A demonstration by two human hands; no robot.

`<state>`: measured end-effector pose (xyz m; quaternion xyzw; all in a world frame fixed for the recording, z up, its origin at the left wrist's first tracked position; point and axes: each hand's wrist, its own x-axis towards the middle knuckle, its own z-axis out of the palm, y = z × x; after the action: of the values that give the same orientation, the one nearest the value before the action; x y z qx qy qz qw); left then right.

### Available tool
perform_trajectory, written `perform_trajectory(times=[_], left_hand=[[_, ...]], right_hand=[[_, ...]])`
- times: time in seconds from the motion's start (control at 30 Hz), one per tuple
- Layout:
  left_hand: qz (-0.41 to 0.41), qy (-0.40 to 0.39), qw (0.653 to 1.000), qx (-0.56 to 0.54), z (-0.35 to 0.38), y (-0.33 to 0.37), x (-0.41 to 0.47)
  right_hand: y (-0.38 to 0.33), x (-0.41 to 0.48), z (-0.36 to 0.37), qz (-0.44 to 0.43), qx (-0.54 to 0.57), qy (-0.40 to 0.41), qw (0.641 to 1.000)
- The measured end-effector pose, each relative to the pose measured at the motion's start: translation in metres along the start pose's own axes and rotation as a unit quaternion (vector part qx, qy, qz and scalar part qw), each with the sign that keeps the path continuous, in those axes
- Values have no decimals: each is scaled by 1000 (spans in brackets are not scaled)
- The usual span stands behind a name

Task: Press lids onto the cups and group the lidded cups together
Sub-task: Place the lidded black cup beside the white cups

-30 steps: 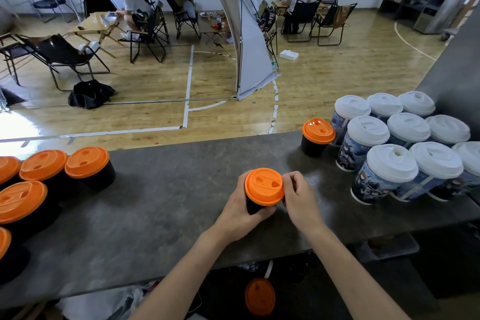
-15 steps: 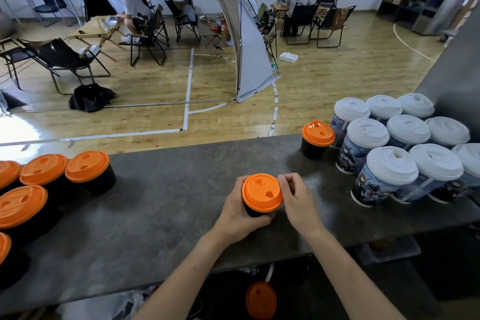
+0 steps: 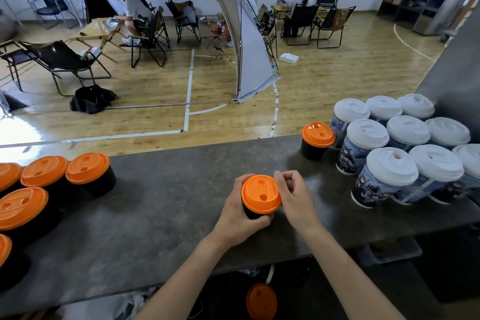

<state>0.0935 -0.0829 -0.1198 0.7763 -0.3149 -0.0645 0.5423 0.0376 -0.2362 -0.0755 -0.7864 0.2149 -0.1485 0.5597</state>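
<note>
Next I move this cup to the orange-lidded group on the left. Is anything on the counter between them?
Nothing visible does. The counter lies bare between the held cup and the nearest cup of the left group. Only the left hand, wrapped round the held cup, sits on that side of it.

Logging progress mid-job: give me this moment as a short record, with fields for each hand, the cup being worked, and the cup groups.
left hand: grips the black cup on the counter
right hand: curled fingers against the orange lid, at its right rim; grip unclear
lid: sits on the cup
left end: orange-lidded cups grouped
right end: white-lidded cups grouped, single orange-lidded cup beside them
</note>
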Motion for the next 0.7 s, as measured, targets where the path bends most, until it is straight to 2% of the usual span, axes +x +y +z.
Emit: perform_trajectory(times=[0.27,0.47,0.7], left_hand=[[8,33,999,21,3,0,0],[0,13,1000,8,1,-2,0],[17,23,1000,7,1,0,0]], right_hand=[[11,-2,-2,-16,21,1,1000],[10,3,-4,4,2,-52,999],[8,6,-4,-10,10,-38,999]])
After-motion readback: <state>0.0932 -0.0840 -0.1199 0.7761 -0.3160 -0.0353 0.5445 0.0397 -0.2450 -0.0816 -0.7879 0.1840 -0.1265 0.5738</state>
